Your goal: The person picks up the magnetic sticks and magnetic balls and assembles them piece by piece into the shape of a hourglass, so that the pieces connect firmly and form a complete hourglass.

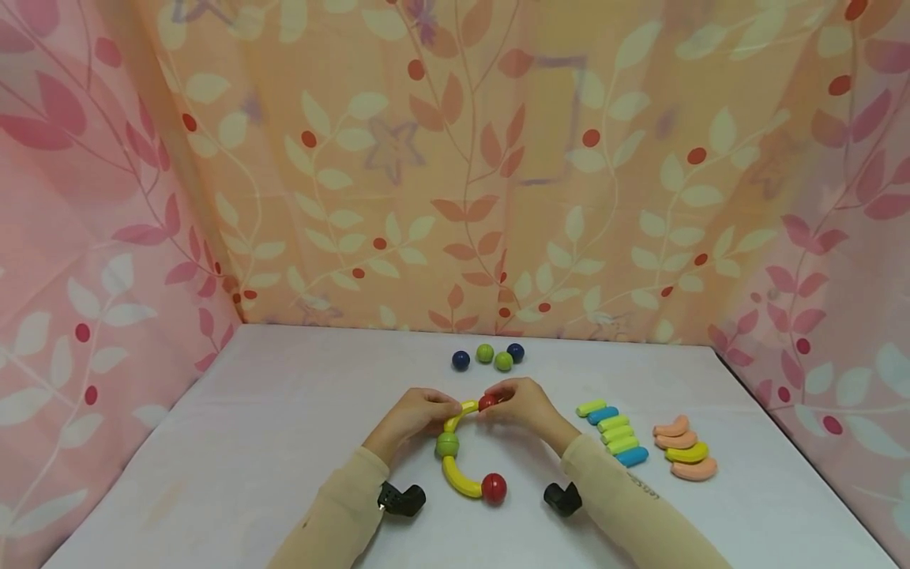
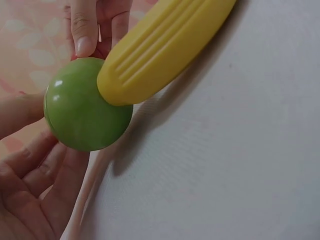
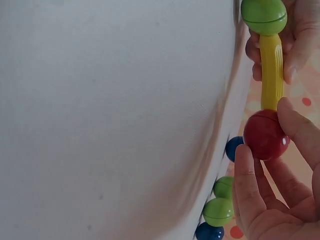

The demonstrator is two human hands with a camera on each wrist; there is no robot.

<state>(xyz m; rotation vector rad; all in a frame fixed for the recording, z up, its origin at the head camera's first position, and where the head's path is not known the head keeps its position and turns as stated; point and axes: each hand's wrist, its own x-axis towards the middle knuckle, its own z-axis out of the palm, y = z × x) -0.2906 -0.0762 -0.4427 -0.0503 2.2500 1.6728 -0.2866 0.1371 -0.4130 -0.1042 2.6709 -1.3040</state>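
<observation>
In the head view a C-shaped chain lies between the hands. My left hand holds the upper curved yellow piece. My right hand pinches a red ball at that piece's end; the right wrist view has fingertips on both sides of the red ball, which meets the yellow piece. Below the left fingers, a green ball joins the upper piece to a second curved yellow piece, which ends in another red ball. The green ball looms close in the left wrist view.
Behind the hands sit dark blue balls and green balls. To the right lie a row of yellow-green and blue sticks and several curved peach pieces with a yellow one. Patterned cloth encloses the white table.
</observation>
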